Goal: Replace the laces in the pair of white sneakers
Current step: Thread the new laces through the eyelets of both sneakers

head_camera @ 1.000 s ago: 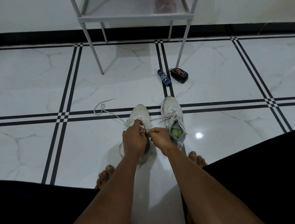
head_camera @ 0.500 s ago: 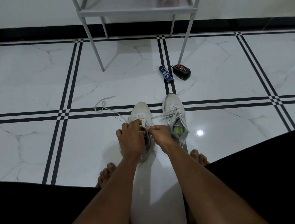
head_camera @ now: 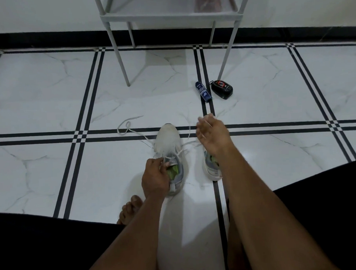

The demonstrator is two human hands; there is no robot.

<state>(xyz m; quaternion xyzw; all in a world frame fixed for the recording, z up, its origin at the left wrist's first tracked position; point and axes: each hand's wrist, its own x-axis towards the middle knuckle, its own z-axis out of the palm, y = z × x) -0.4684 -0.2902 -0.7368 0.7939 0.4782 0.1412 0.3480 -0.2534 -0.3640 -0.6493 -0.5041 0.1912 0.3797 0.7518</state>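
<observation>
Two white sneakers sit side by side on the shiny white floor point(head_camera: 49, 103) with black lines, just in front of the person's bare toes point(head_camera: 129, 208). The left sneaker point(head_camera: 167, 143) points away, and its green inside shows at the back. The left hand point(head_camera: 154, 176) is at the top of this shoe, with its fingers curled and pinching the white lace point(head_camera: 130, 127) near the tongue. The long loose end of that lace runs off to the left and lies in a loop on the floor. The right sneaker point(head_camera: 210, 170) is mostly hidden, because the right hand point(head_camera: 211, 133) and its arm are in front of it; only the heel part shows. The right hand is up in the air over the shoe's front, palm turned up and fingers loosely spread, and a thin white lace runs across its fingers. Whether it truly pinches the lace is hard to tell. Farther away on the floor lie a small blue tube point(head_camera: 203, 92) and a black shoe polish sponge case point(head_camera: 222, 89), close beside each other. Behind them stands a grey metal rack point(head_camera: 167, 15) on thin legs by the wall, with a see-through box point(head_camera: 209, 2) on its shelf.
</observation>
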